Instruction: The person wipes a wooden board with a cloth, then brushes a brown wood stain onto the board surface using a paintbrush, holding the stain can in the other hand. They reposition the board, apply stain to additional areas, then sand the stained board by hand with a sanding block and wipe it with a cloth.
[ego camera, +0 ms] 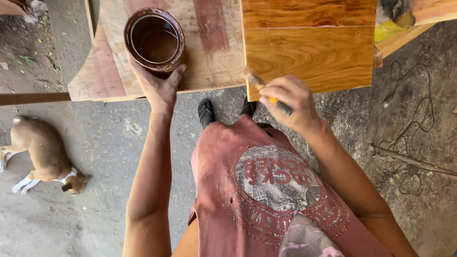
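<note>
My left hand (159,85) grips the near side of a round can (155,40) of brown varnish that stands on a bare wooden board (209,57). My right hand (290,102) holds a paintbrush (266,93) with a yellow and black handle. Its bristles touch the near left corner of a glossy orange-brown varnished panel (309,52). My fingers cover most of the brush handle.
A brown and white dog (40,152) lies on the concrete floor at the left. Dark cables (414,109) and a stick (414,162) lie on the floor at the right. My dark shoes (205,112) stand under the board's near edge. More timber (400,38) lies at the top right.
</note>
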